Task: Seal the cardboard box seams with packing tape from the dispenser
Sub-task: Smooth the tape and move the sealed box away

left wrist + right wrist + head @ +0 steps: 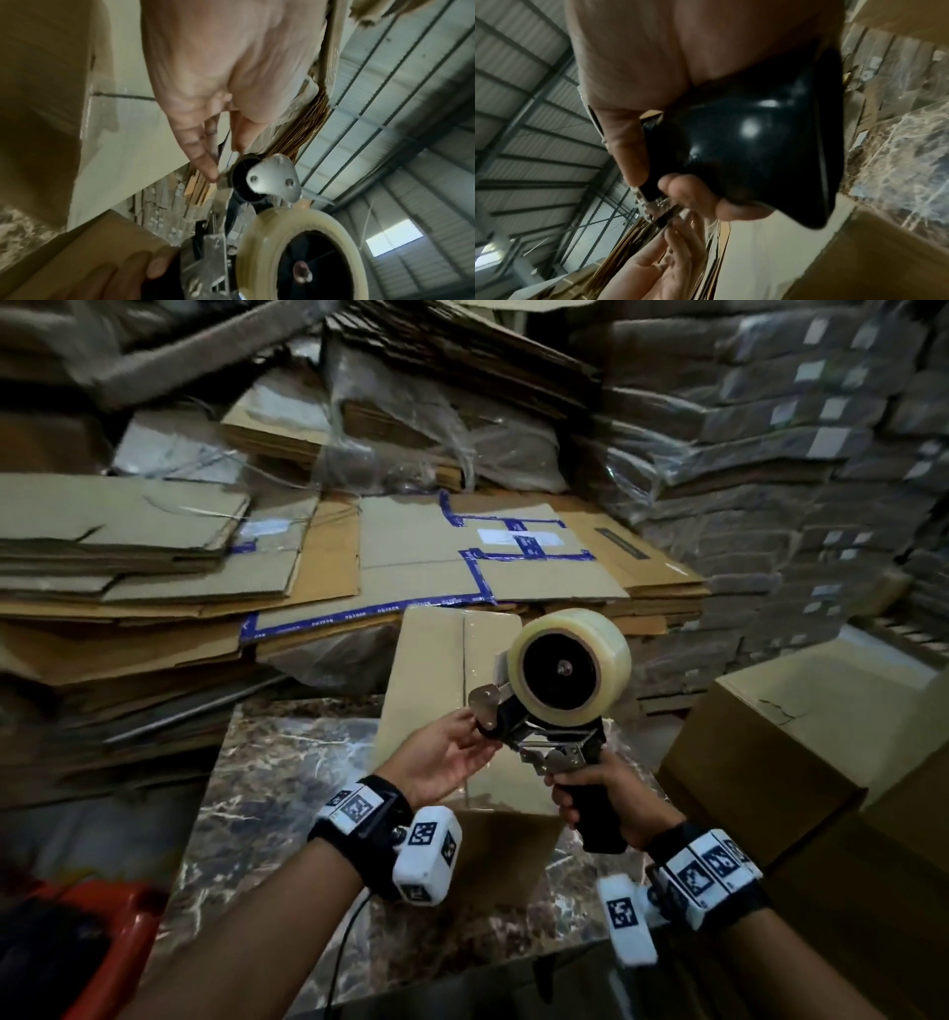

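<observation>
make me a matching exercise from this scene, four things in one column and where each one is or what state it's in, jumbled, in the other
Things:
1. tape dispenser
2. left hand
3. cardboard box
4. red crate

Places or states:
a. standing on the marble table
b. at the lower left edge of the head view
c. fingertips at the dispenser's roller end
d. gripped by its black handle in the right hand

Pairs: 1-d, 2-c, 3-a, 4-b

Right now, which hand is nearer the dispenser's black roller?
Left. The left hand has fingertips at the black roller; the right hand grips the dispenser handle, lower down.
</observation>
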A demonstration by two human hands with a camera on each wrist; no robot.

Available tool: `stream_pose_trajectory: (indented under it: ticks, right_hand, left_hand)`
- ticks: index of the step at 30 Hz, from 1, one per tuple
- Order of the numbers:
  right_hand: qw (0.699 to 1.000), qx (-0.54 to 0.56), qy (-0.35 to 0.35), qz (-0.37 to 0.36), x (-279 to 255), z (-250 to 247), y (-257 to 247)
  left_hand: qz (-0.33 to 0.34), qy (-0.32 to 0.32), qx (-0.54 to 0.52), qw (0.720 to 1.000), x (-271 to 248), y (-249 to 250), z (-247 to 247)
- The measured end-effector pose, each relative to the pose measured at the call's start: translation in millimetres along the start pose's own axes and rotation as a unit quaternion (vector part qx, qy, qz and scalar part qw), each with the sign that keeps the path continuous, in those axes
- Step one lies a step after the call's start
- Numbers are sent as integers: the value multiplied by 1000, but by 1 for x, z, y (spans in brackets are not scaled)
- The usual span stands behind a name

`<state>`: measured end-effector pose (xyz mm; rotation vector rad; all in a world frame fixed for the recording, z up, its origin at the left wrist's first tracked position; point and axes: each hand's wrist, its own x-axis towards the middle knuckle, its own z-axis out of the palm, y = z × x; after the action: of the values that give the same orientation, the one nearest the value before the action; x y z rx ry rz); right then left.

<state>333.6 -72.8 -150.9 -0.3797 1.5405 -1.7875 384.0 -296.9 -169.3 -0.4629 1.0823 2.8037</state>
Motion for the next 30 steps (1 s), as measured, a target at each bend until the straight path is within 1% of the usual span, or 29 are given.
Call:
stream_pose_trajectory:
  ticks: [4,7,9,13,16,20,24,27,30]
  right_hand:
    - [997,-68,-34,31,7,13,-7]
    - [994,-89,-40,45,11,26,-11]
    - [993,-101,-53,42,13,34,-12]
    - [988,-118,-92,31,14,44,-13]
    - [984,-122,-123,30,13,49,-14]
    - [977,-150,-146,28,11,50,-15]
    - [972,-169,-161,33,7,47,-13]
    - [970,-172,-166,40,4,44,-12]
    - [969,-170,-171,44,2,43,-11]
  left_hand:
    - [36,-19,-8,999,-18,7,-13]
    - [36,-5,-64,997,-28,11,-25]
    - [34,-1,-80,996,-34,11,-31]
    - [35,24,-67,997,-43,5,-43]
    - [48,32,-65,996,-45,4,-53]
    - [90,51,-10,995,-45,3,-66]
    - [114,23,67,991,-50,3,-78]
    - [111,1,141,984,-58,4,-84]
    - [95,12,203,975,-63,5,-91]
